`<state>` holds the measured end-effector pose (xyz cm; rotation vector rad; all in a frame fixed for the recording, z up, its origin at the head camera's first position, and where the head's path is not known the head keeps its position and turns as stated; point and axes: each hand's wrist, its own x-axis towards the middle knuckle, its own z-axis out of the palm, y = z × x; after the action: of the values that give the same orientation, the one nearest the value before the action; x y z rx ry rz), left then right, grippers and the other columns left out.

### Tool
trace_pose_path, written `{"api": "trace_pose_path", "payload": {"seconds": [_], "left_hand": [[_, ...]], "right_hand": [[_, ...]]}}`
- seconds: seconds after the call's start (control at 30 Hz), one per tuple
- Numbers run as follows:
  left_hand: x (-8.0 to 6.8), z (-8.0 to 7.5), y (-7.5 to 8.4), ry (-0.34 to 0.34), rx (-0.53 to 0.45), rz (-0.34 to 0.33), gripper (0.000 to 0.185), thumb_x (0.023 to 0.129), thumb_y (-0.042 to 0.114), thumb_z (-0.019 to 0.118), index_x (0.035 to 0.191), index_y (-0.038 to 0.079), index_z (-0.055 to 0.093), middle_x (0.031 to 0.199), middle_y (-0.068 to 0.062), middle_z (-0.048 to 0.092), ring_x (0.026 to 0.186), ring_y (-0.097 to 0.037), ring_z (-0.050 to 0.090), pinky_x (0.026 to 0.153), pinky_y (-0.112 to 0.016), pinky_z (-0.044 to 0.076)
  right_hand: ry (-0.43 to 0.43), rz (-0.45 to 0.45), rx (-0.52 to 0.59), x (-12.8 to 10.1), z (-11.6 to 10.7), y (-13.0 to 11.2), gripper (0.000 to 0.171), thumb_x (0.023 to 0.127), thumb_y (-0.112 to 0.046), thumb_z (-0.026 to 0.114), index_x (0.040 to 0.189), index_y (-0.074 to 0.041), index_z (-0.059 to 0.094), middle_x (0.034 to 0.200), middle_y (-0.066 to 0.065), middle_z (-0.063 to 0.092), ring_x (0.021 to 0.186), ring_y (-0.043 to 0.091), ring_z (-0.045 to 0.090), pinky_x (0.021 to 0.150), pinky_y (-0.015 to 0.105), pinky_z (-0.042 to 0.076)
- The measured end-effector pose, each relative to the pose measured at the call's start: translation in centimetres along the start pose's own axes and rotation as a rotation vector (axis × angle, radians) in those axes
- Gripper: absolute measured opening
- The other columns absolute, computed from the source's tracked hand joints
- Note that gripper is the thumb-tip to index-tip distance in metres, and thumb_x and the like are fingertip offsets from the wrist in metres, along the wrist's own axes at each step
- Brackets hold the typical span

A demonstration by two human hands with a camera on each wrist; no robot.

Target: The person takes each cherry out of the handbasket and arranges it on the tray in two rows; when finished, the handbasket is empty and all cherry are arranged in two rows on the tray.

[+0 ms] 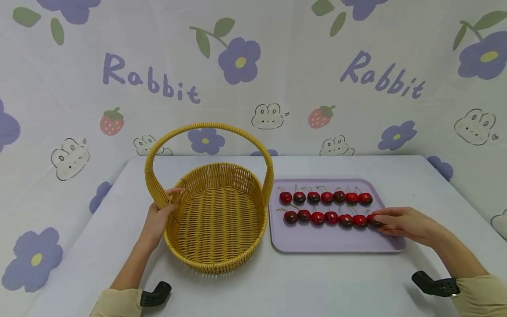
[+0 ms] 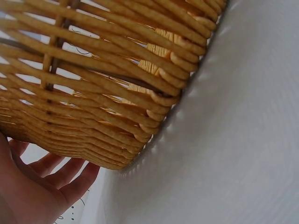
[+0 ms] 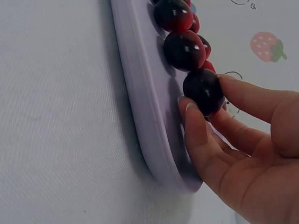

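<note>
A yellow woven basket (image 1: pixel 215 266) with a tall arched handle stands left of centre, nothing inside it. My left hand (image 1: pixel 157 216) grips its left rim at the foot of the handle. In the left wrist view, the fingers (image 2: pixel 65 173) of that hand curl behind the wicker wall. To the right of the basket lies a lilac tray (image 1: pixel 332 244) bearing two rows of red and dark cherries with stems. With thumb and fingers my right hand (image 1: pixel 409 223) pinches the dark cherry (image 3: pixel 204 91) at the right end of the front row, over the tray.
A white cloth (image 1: pixel 277 286) covers the table. Behind it hangs a printed curtain (image 1: pixel 277 53) with flowers, rabbits and strawberries. The back row of cherries (image 1: pixel 326 197) lies close behind the front row. Black wrist mounts (image 1: pixel 433 284) sit on both sleeves.
</note>
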<state>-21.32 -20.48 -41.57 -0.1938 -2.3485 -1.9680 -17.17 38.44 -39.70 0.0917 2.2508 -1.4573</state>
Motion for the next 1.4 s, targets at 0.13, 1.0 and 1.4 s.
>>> {"api": "trace_pose_path", "payload": {"seconds": [0.13,1.0,1.4], "left_hand": [[0.0,-0.1,-0.1,0.001,-0.002,-0.003,0.043,0.094,0.0,0.039,0.137,-0.002,0.044,0.145,-0.016,0.036,0.138,-0.027,0.025,0.11,-0.043,0.017],[-0.1,-0.2,0.4,-0.002,0.005,-0.009,0.043,0.094,0.0,0.04,0.137,-0.003,0.043,0.145,-0.016,0.037,0.137,-0.026,0.026,0.11,-0.041,0.017],[-0.3,-0.6,0.5,-0.065,0.024,-0.053,0.045,0.097,0.009,0.045,0.141,0.001,0.04,0.148,-0.017,0.033,0.136,-0.03,0.027,0.108,-0.048,0.019]], "right_hand": [[0.024,-0.002,-0.024,0.2,0.4,0.0,0.056,0.097,-0.023,0.056,0.133,0.016,0.04,0.112,0.01,0.058,0.089,0.018,0.06,0.08,0.028,0.051],[0.167,0.015,-0.132,-0.7,-0.5,-0.2,0.069,0.101,-0.041,0.04,0.138,0.016,0.027,0.119,0.024,0.054,0.096,0.02,0.06,0.082,0.034,0.051],[0.032,-0.269,0.816,-0.9,-2.5,1.4,0.028,0.101,-0.035,0.041,0.107,-0.014,0.058,0.102,0.002,0.063,0.096,0.017,0.064,0.082,0.03,0.051]]}}
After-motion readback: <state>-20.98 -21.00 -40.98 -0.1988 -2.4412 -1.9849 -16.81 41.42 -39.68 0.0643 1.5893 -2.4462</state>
